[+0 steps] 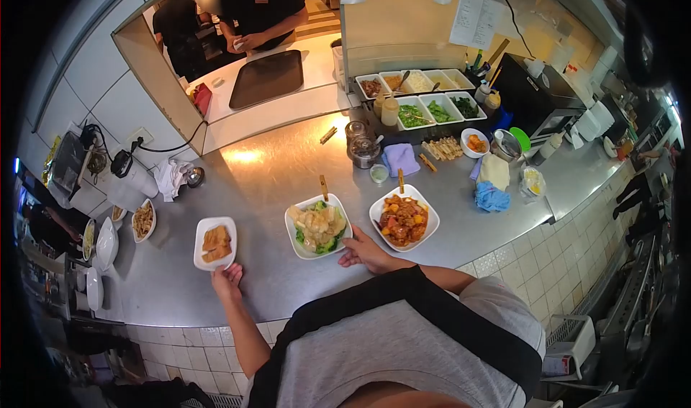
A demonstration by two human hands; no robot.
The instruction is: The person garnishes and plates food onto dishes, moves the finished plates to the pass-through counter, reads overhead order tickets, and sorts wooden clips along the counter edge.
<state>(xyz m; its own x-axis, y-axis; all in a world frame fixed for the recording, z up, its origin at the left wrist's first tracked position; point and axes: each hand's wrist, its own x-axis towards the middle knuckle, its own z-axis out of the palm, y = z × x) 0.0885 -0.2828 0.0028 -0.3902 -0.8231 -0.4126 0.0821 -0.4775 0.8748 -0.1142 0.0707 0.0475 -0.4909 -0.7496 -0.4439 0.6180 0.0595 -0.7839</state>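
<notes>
bowl of greens (294, 243) lies left of right hand (360, 252), on metal counter (266, 293); i read those fingers as parted, tips at bowl's near right corner. bowl squarish, no clear long axis. left hand (227, 283) at near right corner of small dish (206, 264); can't tell if clamped. saucy bowl (400, 247) just beyond right wrist, crowding that side. wooden tag (324, 186) at greens' far rim.

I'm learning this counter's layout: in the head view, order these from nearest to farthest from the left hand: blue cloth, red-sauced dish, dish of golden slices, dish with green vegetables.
1. Dish of golden slices: left side, at the left hand.
2. Dish with green vegetables: middle.
3. Red-sauced dish: right of that.
4. Blue cloth: farther right.
</notes>
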